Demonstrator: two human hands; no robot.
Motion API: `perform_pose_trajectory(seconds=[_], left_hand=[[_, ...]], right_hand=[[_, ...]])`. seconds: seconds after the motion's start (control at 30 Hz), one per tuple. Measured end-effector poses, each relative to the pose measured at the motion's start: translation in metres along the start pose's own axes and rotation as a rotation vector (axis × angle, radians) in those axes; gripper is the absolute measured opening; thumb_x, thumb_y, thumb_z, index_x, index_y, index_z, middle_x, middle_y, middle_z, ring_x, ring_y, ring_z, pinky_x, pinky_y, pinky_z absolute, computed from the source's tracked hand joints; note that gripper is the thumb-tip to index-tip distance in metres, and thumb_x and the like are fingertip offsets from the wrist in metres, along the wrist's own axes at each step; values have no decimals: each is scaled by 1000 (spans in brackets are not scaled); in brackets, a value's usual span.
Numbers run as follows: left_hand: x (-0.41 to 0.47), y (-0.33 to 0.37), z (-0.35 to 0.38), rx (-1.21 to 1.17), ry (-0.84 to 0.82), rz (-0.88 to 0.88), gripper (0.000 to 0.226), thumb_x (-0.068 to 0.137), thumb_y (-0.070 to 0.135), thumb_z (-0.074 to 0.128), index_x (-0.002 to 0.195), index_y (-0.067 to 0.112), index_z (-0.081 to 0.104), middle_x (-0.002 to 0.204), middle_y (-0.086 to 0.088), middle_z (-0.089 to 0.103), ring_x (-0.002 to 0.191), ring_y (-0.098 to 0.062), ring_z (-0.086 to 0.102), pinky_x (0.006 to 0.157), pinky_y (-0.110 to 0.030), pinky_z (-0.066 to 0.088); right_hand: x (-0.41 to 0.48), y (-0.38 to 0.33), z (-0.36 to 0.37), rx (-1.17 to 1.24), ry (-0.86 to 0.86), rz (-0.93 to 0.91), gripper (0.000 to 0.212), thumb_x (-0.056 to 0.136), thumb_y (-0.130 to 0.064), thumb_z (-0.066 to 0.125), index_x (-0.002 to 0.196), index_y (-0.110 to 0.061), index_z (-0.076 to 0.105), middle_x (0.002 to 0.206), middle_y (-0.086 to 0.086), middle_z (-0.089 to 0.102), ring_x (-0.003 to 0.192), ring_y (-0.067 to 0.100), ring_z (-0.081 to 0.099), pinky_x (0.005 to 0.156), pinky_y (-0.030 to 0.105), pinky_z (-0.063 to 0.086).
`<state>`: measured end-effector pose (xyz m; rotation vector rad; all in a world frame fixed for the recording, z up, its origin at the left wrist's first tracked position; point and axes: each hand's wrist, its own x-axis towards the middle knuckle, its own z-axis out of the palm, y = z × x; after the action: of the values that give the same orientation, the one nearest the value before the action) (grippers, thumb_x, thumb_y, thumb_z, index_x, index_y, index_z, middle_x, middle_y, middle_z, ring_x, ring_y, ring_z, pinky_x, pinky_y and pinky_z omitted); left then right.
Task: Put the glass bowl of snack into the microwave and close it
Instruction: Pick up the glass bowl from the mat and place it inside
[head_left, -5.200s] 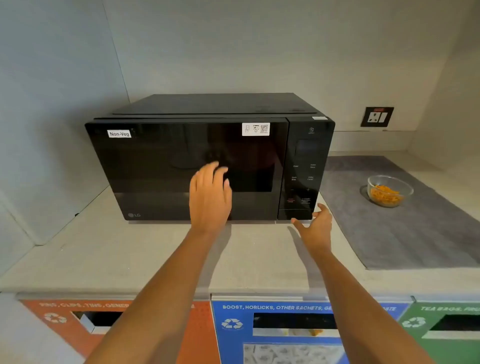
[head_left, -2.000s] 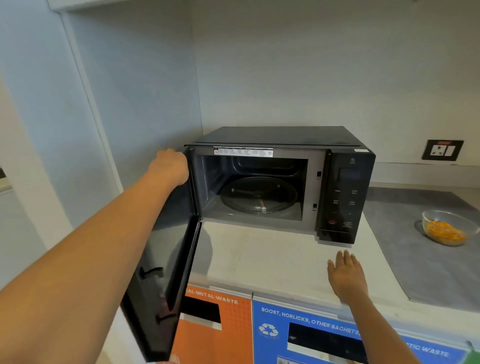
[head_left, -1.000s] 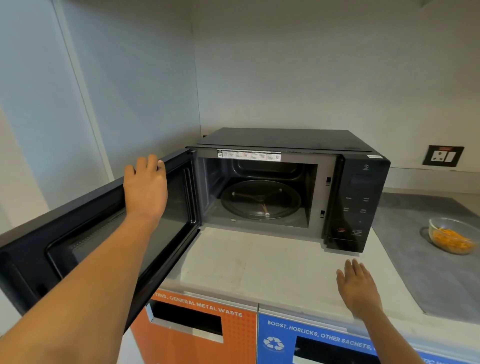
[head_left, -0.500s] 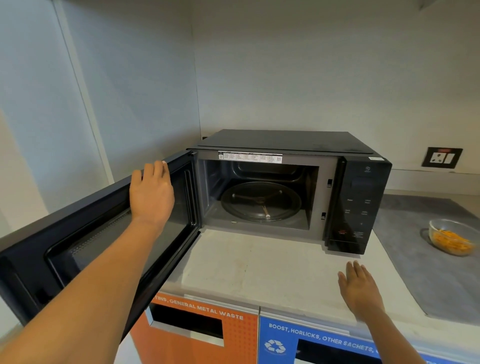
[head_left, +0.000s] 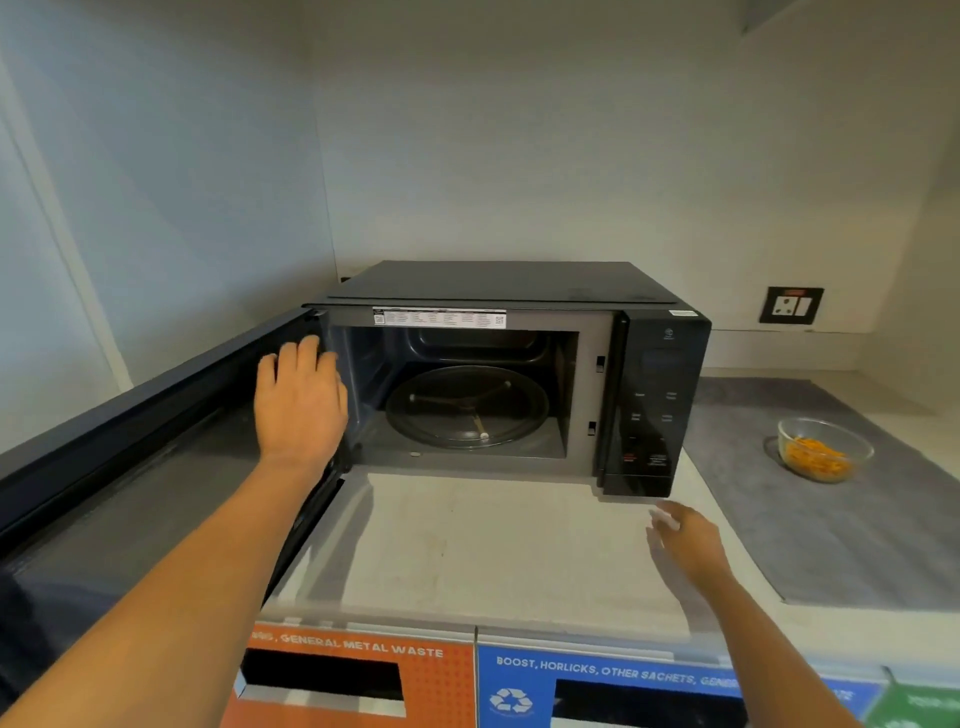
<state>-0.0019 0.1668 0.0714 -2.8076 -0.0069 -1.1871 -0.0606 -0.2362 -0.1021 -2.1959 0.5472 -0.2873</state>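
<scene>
A black microwave (head_left: 660, 395) stands on the counter with its door (head_left: 130, 467) swung wide open to the left. Inside, the glass turntable (head_left: 467, 405) is bare. My left hand (head_left: 298, 400) lies flat with fingers apart on the inner face of the door, near the hinge. My right hand (head_left: 685, 540) hovers open just above the counter, below the control panel, blurred by motion. The glass bowl of orange snack (head_left: 823, 449) sits on a grey mat to the right, well apart from both hands.
The grey mat (head_left: 831, 525) covers the right part of the pale counter (head_left: 493, 551). A wall socket (head_left: 790, 305) is behind the mat. Orange, blue and green waste bins (head_left: 597, 680) line the front below the counter edge. Walls enclose the left and back.
The door went from shut to wide open. In the last half second my left hand slid right toward the hinge and my right hand lifted and shifted toward the bowl.
</scene>
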Motion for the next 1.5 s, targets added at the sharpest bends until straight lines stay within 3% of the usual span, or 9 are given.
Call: perform_pose_trajectory(seconds=[0.47, 0.53, 0.67, 0.87, 1.1, 1.23, 1.33, 1.43, 1.5], left_hand=[[-17, 264, 5, -795, -123, 290, 34, 94, 34, 49, 83, 13, 73, 83, -2, 71, 75, -19, 64, 63, -31, 47], [-21, 311, 4, -894, -155, 343, 32, 94, 34, 49, 86, 14, 73, 87, 0, 72, 80, -18, 65, 65, -30, 48], [-20, 394, 6, -914, -181, 358, 33, 93, 33, 50, 79, 12, 71, 84, -6, 73, 81, -26, 66, 65, -33, 50], [-15, 497, 27, -939, -281, 364, 31, 96, 33, 43, 88, 14, 66, 92, -7, 71, 83, -26, 66, 65, -31, 49], [-10, 591, 85, -1261, -847, -135, 30, 93, 25, 46, 108, 12, 68, 119, -13, 68, 110, -31, 61, 88, -32, 48], [-10, 627, 106, -1367, -1057, -369, 38, 91, 31, 41, 105, 7, 66, 119, -18, 66, 111, -36, 59, 97, -37, 46], [-14, 645, 115, -1536, -1151, -538, 49, 84, 33, 39, 112, 1, 62, 121, -27, 62, 112, -42, 59, 101, -51, 46], [-18, 655, 122, -1637, -1200, -614, 50, 88, 36, 39, 117, 3, 62, 119, -26, 64, 111, -40, 60, 102, -51, 46], [-20, 658, 122, -1714, -1210, -681, 47, 92, 39, 38, 116, 7, 64, 115, -19, 68, 108, -36, 63, 101, -47, 49]], right_hand=[[82, 10, -135, 104, 433, -125, 39, 88, -7, 58, 127, -2, 52, 124, 22, 58, 116, 35, 54, 100, 35, 44], [101, 25, -155, 99, 440, -119, 46, 85, -4, 61, 129, -1, 49, 127, 23, 54, 112, 31, 54, 92, 22, 47], [141, 63, -188, -79, 390, -57, 71, 78, -15, 73, 138, -1, 38, 139, 26, 41, 130, 39, 38, 107, 42, 30], [188, 113, -211, -181, 244, 17, 113, 64, -32, 84, 147, -3, 13, 151, 22, 21, 140, 36, 20, 113, 42, 20], [206, 152, -208, 125, 64, 50, 140, 42, -27, 92, 148, -10, 4, 155, 8, 8, 142, 21, 17, 93, 17, 35], [214, 168, -200, 585, -34, 27, 139, 48, 3, 88, 148, -22, -4, 156, 4, 9, 133, 23, 33, 90, 57, 50], [216, 170, -195, 580, -30, 14, 139, 49, -5, 91, 147, -27, -5, 156, 1, 12, 137, 23, 32, 99, 59, 43], [217, 175, -193, 501, 7, -4, 133, 52, -13, 91, 147, -25, -2, 145, -6, 28, 126, 10, 42, 103, 35, 46], [216, 174, -193, 473, 19, -37, 121, 55, -12, 90, 144, -23, 8, 131, -15, 40, 108, -4, 54, 83, 7, 48]])
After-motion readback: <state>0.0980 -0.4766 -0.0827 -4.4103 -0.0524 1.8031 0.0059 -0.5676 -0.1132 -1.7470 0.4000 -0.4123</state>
